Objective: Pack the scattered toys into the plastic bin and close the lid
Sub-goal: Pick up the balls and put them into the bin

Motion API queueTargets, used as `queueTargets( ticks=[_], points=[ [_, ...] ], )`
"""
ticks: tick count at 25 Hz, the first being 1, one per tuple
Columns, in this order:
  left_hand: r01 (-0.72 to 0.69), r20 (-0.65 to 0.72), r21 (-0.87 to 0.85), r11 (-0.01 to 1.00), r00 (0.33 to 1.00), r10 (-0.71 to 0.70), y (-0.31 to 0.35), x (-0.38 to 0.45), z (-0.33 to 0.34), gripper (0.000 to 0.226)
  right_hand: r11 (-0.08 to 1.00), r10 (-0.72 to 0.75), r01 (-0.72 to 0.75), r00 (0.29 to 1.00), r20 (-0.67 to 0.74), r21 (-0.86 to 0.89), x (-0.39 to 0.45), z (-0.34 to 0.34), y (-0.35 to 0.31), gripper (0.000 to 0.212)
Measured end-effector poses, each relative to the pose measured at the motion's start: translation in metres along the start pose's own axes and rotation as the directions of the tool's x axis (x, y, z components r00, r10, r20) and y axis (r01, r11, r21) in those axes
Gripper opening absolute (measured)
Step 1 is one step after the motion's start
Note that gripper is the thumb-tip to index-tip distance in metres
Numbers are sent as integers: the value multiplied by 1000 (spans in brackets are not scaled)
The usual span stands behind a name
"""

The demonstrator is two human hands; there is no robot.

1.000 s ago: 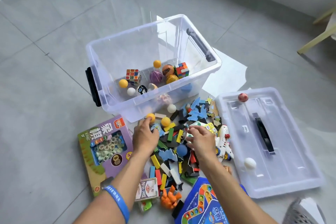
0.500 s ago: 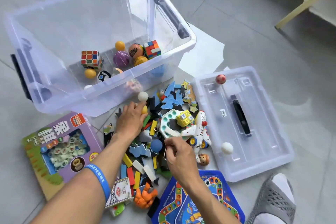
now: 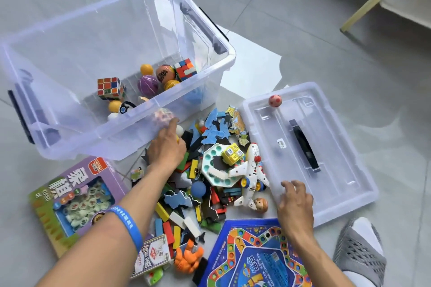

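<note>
Left of the toy pile (image 3: 205, 184) on the floor, a purple game box (image 3: 77, 198) is lying flat. Beyond the pile, the clear plastic bin (image 3: 70, 137) is standing uncovered, holding cubes and balls. My left hand (image 3: 166, 149) is curling over small balls at the pile's far edge, against the bin wall; how many it is gripping I cannot tell. Right of the pile, my right hand (image 3: 295, 201) is resting with fingers spread on the lid (image 3: 338, 147), which is lying flat.
</note>
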State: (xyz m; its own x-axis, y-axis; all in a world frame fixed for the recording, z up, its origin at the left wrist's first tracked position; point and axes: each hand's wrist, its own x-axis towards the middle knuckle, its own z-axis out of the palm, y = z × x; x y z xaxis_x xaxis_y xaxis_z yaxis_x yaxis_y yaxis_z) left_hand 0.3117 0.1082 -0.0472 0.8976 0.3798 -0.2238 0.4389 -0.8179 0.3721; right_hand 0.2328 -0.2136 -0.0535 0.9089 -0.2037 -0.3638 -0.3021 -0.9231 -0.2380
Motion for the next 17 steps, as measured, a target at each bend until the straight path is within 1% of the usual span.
queueTargets(
  ticks=[1, 2, 3, 6, 8, 9, 10, 11, 12, 13, 14, 15, 16, 17],
  points=[
    [-6, 82, 79, 997, 997, -1, 3, 7, 0, 53, 999, -1, 2, 1000, -26, 40, 2, 0, 2, 33],
    [5, 147, 133, 991, 989, -25, 6, 11, 0, 58, 995, -1, 5, 999, -42, 95, 1, -1, 2, 31],
    [21, 180, 165, 986, 982, -51, 8, 14, 3, 58, 987, -5, 14, 999, -51, 158, -2, -2, 0, 29],
    [43, 175, 192, 980, 982, -77, 11, 17, 12, 49, 938, -13, 54, 993, -119, 343, -18, -6, -19, 22],
    [59, 143, 173, 983, 986, -85, 11, 13, 11, 45, 877, 8, 62, 990, -144, 476, -31, -10, -37, 20],
    [68, 121, 134, 989, 989, -85, 10, 11, 8, 41, 837, 41, 33, 992, -122, 546, -35, -12, -46, 21],
    [90, 115, 48, 995, 989, -95, 10, 7, 3, 36, 786, 94, -35, 994, -63, 617, -37, -13, -55, 20],
    [125, 141, -127, 984, 984, -107, 11, 1, -5, 32, 699, 153, -132, 988, 33, 703, -36, -13, -65, 17],
    [185, 214, -378, 907, 971, -109, 14, -10, -16, 29, 546, 198, -258, 964, 176, 797, -35, -15, -77, 16],
    [277, 332, -629, 726, 941, -71, 19, -25, -29, 28, 331, 181, -394, 918, 352, 858, -34, -18, -91, 15],
    [357, 440, -763, 540, 897, 29, 25, -43, -42, 28, 133, 99, -510, 860, 500, 850, -34, -25, -105, 15],
    [384, 501, -800, 462, 850, 161, 34, -65, -54, 29, 29, -7, -574, 819, 574, 818, -36, -33, -117, 24],
    [375, 532, -803, 462, 800, 275, 43, -87, -65, 30, 5, -119, -592, 800, 589, 806, -39, -38, -126, 34],
    [361, 548, -805, 471, 756, 357, 51, -108, -76, 31, 19, -218, -579, 793, 568, 815, -45, -46, -131, 39]
  ],
)
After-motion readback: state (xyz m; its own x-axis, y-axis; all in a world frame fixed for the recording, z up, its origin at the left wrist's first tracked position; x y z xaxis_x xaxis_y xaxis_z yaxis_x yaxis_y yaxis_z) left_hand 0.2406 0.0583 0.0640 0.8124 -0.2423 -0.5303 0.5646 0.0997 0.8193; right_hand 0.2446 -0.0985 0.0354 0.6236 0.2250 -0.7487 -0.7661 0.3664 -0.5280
